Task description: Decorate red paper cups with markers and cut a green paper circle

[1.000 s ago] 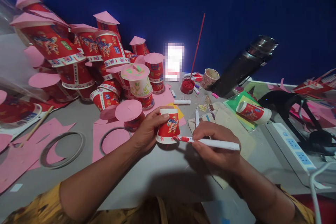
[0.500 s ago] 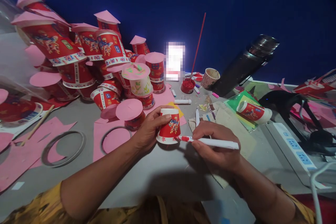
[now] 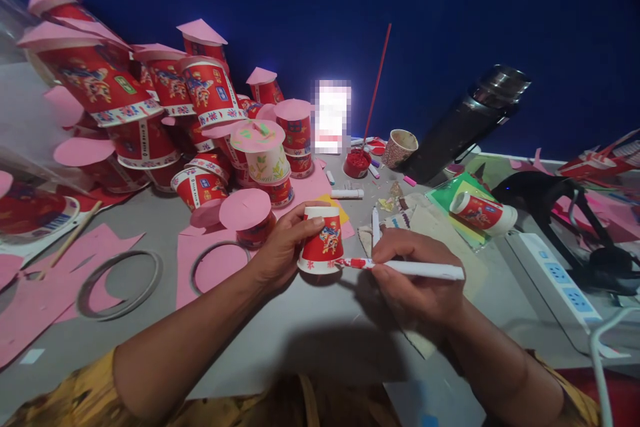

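My left hand (image 3: 289, 240) grips a red paper cup (image 3: 323, 245) that is upside down, its wide white rim at the bottom. Small red flower marks run along that rim. In my right hand (image 3: 417, 280) is a white marker (image 3: 425, 270) with a red-stained front end. Its tip meets the right side of the cup's rim, or lies very close to it. A second white marker (image 3: 376, 221) points up behind my right fingers, partly hidden; whether the hand holds it too I cannot tell.
Decorated red cups with pink paper tops (image 3: 215, 93) are piled at the left. Grey tape rings (image 3: 120, 285) lie on pink paper (image 3: 95, 247). Behind are a red paint pot (image 3: 356, 164), a capped marker (image 3: 347, 194) and a black thermos (image 3: 465, 123). A power strip (image 3: 557, 287) lies right.
My right hand has shifted slightly to the right, and the marker lies a little flatter, its tip still by the rim. The left hand and cup are almost unchanged.
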`<state>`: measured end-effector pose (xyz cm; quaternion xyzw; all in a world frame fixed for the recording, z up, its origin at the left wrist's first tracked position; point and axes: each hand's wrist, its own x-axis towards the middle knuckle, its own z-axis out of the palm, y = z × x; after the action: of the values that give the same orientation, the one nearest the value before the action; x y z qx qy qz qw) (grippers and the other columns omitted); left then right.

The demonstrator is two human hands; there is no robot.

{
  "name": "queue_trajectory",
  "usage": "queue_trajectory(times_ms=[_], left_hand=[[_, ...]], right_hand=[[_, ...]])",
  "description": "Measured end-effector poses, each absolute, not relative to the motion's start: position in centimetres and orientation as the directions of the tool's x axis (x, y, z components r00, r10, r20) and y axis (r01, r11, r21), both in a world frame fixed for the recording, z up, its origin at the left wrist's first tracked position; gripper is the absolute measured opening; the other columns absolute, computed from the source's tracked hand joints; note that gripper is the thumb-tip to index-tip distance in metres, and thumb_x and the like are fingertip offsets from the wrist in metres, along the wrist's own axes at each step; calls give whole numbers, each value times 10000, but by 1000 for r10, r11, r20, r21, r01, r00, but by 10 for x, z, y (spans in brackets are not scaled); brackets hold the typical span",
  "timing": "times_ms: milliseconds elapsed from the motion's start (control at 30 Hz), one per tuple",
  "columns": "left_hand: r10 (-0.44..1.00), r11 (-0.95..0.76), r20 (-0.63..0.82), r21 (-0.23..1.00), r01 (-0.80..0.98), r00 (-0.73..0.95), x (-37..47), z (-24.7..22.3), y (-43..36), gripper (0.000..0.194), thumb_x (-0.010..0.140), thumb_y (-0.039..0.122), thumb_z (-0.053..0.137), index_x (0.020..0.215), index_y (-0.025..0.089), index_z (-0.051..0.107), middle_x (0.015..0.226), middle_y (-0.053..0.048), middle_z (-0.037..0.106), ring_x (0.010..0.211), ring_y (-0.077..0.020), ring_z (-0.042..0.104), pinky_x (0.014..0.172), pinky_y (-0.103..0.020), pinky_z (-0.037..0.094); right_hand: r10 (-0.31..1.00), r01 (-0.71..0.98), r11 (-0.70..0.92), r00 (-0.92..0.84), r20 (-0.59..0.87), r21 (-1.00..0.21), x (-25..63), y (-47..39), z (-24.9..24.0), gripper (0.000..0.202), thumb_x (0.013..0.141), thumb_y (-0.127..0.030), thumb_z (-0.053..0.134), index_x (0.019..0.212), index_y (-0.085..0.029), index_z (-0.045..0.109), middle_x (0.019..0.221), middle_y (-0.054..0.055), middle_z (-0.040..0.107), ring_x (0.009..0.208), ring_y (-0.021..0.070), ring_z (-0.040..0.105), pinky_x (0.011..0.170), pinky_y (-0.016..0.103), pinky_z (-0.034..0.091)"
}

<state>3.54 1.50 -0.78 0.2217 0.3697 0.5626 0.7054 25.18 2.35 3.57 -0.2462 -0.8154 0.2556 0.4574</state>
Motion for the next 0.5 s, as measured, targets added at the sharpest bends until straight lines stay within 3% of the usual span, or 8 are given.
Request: queue_trajectory(times_ms=[133,333,500], left_hand=[[953,279,-286,691,-666,102,35,-6,16,474,657,248,944,1091,132,795,964,-90,838,804,-209,769,773,-311,637],[953,273,-289,671,-690,96,34,-9,18,353,737,218,831,1077,127,797,1081,-132,844,995,-299,796,939,-421,645],[924,320,-370,608,-727,97,32,-10,19,254,739,207,817,968,104,777,984,-147,839,966,-316,803,955,-455,655]], right_hand=[[672,202,728,-398,624,-655,256,25,35,91,892,-149,711,845,-227,703,701,18,750,589,173,686,563,299,534],[703,219,698,-392,594,-682,260,29,35,106,898,-160,692,815,-226,690,659,7,716,546,161,635,528,295,497],[638,166,747,-448,626,-643,257,30,35,98,893,-147,704,826,-219,698,686,22,737,579,169,667,547,297,513]])
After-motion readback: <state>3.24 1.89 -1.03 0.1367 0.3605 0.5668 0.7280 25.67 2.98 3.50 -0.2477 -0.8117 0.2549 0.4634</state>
